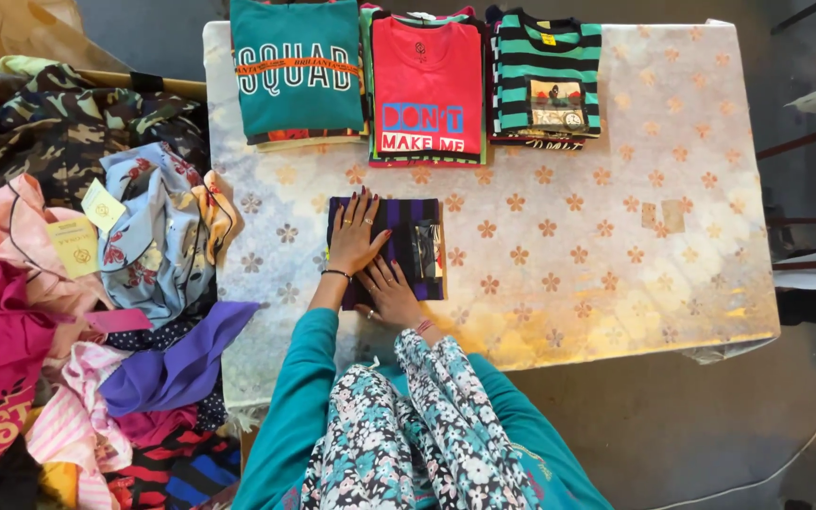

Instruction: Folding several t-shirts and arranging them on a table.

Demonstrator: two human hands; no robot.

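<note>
Three folded shirts (pixel 427 80) lie stacked along the worktop's (pixel 616 236) far edge, both hands (pixel 370 260), fingers spread, flatten a folded purple-striped shirt (pixel 413 241) mid-worktop, and a heap of clothes (pixel 77 312) at the left awaits folding.

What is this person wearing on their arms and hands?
Both arms are in teal long sleeves, with a floral scarf in white, teal and black hanging between them. The left hand has a dark bangle at the wrist and dark red nail polish. The right hand has a red band at the wrist.
</note>
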